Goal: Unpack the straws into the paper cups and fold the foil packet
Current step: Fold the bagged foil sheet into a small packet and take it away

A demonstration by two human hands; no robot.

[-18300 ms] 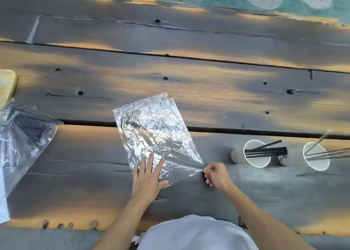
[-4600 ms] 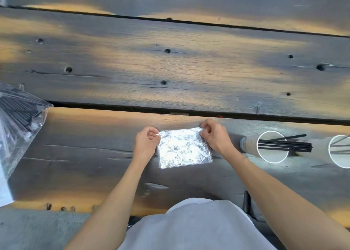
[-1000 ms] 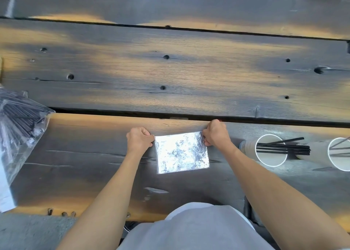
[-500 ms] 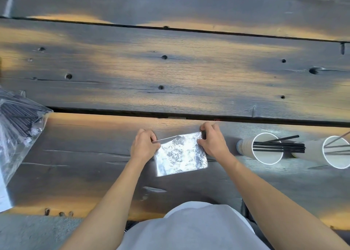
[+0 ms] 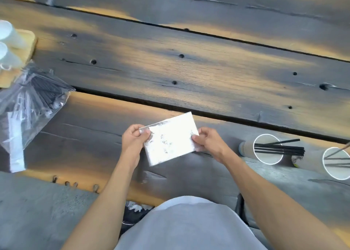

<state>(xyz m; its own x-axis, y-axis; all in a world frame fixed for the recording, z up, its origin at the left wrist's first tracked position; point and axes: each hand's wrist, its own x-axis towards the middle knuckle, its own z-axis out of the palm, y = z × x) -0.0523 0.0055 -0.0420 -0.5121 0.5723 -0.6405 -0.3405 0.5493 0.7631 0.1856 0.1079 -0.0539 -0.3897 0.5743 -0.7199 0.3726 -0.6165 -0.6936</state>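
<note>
The foil packet point(image 5: 171, 138) is folded into a small shiny rectangle, tilted with its right end farther from me. My left hand point(image 5: 133, 138) pinches its left edge and my right hand point(image 5: 207, 141) grips its right edge, holding it just above the wooden table point(image 5: 189, 69). To the right, a paper cup point(image 5: 265, 149) lies on its side with several black straws point(image 5: 280, 148) sticking out. A second paper cup point(image 5: 333, 163) with straws lies at the right edge of the view.
A clear plastic bag point(image 5: 28, 101) with several black straws lies at the left. Behind it, white cups point(image 5: 7, 43) stand on a light wooden tray point(image 5: 28, 43). A dark gap point(image 5: 208, 115) runs between the planks just beyond the packet.
The packet has been folded smaller and lifted off the table, now tilted between both hands. The view has swung, showing the tray and cups at the left.
</note>
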